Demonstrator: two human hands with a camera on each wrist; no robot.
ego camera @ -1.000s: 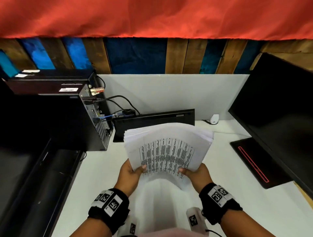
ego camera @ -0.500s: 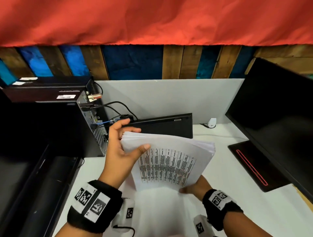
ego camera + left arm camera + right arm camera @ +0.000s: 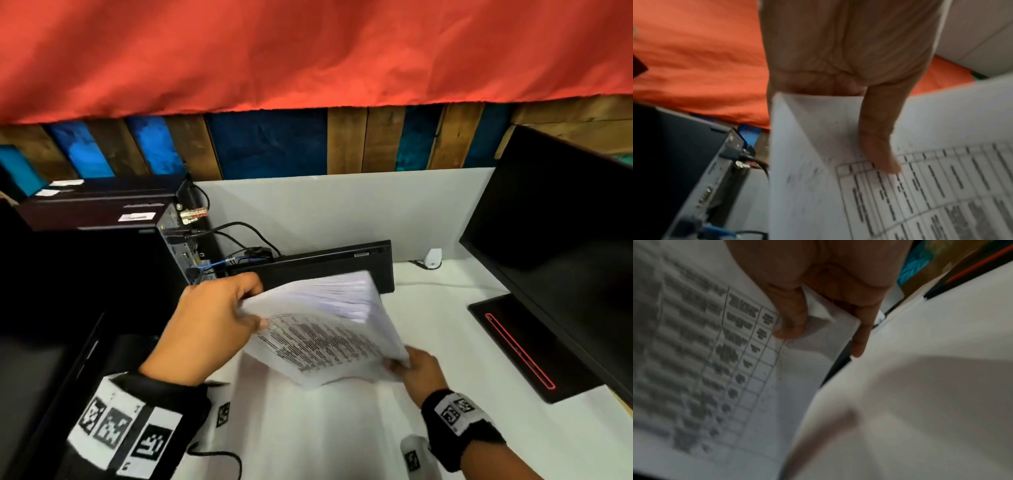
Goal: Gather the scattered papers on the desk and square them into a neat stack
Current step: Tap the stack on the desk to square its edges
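Note:
A thick stack of white papers [image 3: 329, 329] with a printed table on top is held tilted above the white desk [image 3: 342, 438]. My left hand [image 3: 222, 318] grips its upper left corner, thumb on the top sheet. My right hand [image 3: 414, 371] pinches the lower right corner. In the left wrist view the thumb [image 3: 879, 146] presses the printed sheet of the stack [image 3: 920, 194]. In the right wrist view my fingers [image 3: 793, 318] curl round the corner of the papers [image 3: 715, 369]. The far edges of the sheets are fanned, not flush.
A black computer case [image 3: 102, 267] with cables stands at the left. A black keyboard [image 3: 325, 270] leans on the grey partition [image 3: 342, 212] behind the stack. A dark monitor [image 3: 565, 246] and its base [image 3: 527, 346] fill the right. A small white adapter [image 3: 433, 257] sits by the partition.
My left hand moved from the stack's bottom edge up to its upper left corner. The stack turned clockwise and tilted, with my right hand staying at the lower right corner.

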